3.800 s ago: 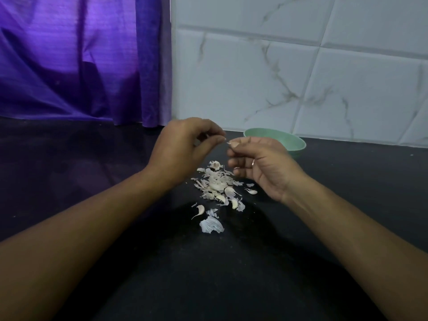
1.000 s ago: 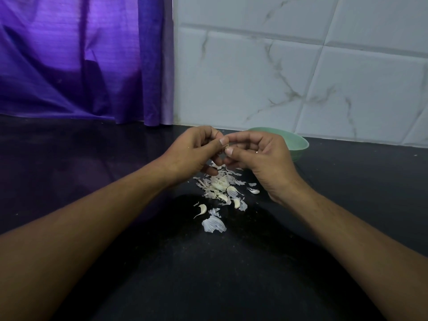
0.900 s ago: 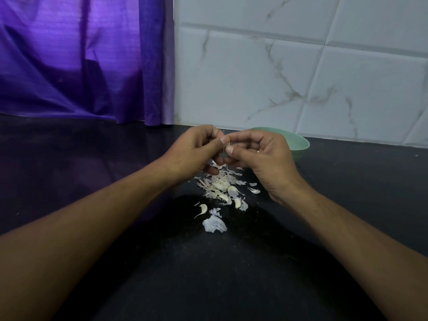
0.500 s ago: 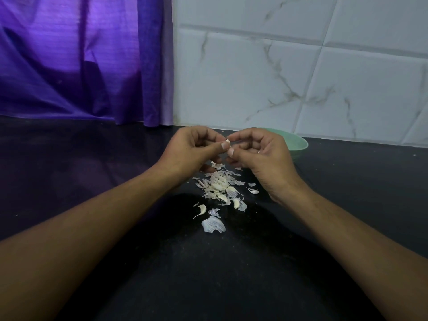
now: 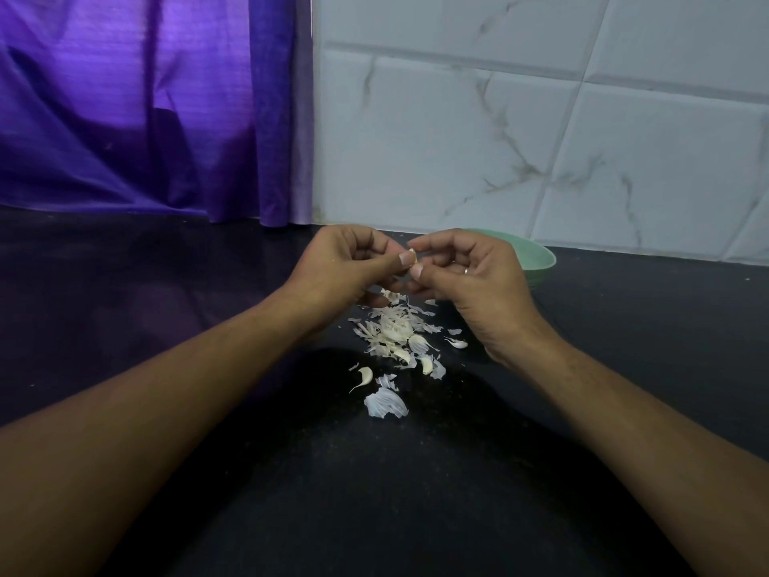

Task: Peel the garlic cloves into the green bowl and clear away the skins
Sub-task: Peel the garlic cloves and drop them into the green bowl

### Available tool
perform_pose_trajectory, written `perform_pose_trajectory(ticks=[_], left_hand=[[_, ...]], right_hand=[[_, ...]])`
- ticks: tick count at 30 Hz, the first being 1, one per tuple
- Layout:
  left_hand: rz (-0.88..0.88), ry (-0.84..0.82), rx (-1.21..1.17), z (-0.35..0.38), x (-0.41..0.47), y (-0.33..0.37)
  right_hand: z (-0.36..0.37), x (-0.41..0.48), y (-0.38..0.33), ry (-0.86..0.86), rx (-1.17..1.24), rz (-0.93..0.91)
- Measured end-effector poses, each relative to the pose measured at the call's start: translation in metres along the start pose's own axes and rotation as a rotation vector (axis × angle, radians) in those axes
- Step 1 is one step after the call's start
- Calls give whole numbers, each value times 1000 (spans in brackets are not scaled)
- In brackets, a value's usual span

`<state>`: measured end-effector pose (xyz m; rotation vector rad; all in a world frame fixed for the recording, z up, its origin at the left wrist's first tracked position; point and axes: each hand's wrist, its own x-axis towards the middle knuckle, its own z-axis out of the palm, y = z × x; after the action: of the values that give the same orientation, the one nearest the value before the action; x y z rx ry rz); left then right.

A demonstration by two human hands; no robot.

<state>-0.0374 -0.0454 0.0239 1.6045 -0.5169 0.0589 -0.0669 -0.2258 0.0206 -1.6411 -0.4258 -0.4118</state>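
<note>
Grip: my left hand (image 5: 345,268) and right hand (image 5: 470,276) both pinch one garlic clove (image 5: 413,256), thumbs against fingertips.
Bowl: green bowl (image 5: 541,260) at the counter's (image 5: 624,326) back edge, just behind my right hand.
Skins: pile (image 5: 393,331) mid-counter, below my hands.
Technique: I'd steady the clove with my left hand, lift the skin with my right thumbnail, and strip it over the pile.

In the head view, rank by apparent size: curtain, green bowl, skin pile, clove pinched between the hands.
Largest: curtain.
Then skin pile and green bowl, not ranked: the bowl sits farther back, partly hidden behind the right hand.
Smallest: clove.
</note>
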Motion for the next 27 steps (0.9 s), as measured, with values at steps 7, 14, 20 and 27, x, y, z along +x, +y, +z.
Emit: perform_pose_trajectory(ticks=[7,14,20,27], left_hand=[[8,-106,4,-2,0,0],[14,-168,58,-1,0,1],[26,-180,118,2,-2,0],[60,-120,206,2,2,-10]], right_hand=[[-1,-1,1,-29,229,163],[-3,2,2,-77,326,280],[-2,1,3,-91,245,253],[0,1,5,-65,0,121]])
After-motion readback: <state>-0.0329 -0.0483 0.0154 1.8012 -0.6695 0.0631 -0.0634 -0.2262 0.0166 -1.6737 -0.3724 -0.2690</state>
